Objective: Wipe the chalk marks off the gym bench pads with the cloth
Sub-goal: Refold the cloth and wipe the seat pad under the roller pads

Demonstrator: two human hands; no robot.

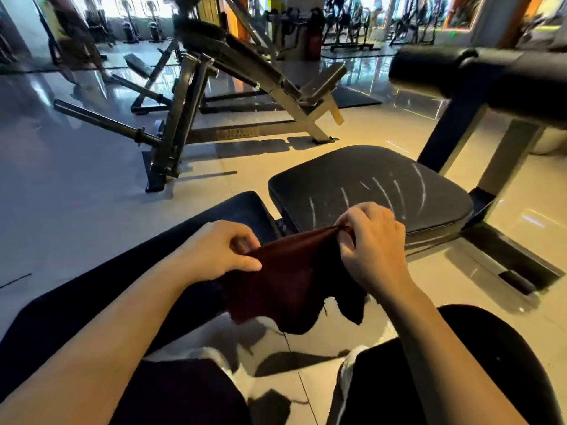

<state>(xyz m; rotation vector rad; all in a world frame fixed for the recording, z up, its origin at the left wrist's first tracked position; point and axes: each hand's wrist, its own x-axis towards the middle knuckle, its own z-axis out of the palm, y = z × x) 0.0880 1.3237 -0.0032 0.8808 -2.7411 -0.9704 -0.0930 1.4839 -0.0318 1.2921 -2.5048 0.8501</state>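
Fingers on one cloth (two hands)

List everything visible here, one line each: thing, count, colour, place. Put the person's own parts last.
seat pad: one, black, centre right, just beyond the hands.
chalk marks: several streaks, white, on the seat pad's near right part.
long pad: one, black, lower left, running under the left forearm.
roller pad: one, black, upper right on the bench frame.
cloth: one, dark red, held stretched between both hands above the floor.
incline machine: one, dark metal, upper centre on the floor.
floor: glossy pale tiles, all around.
far machines: several, dark, blurred, along the back.
left hand: one, pinching the cloth's left edge.
right hand: one, pinching the cloth's right corner.
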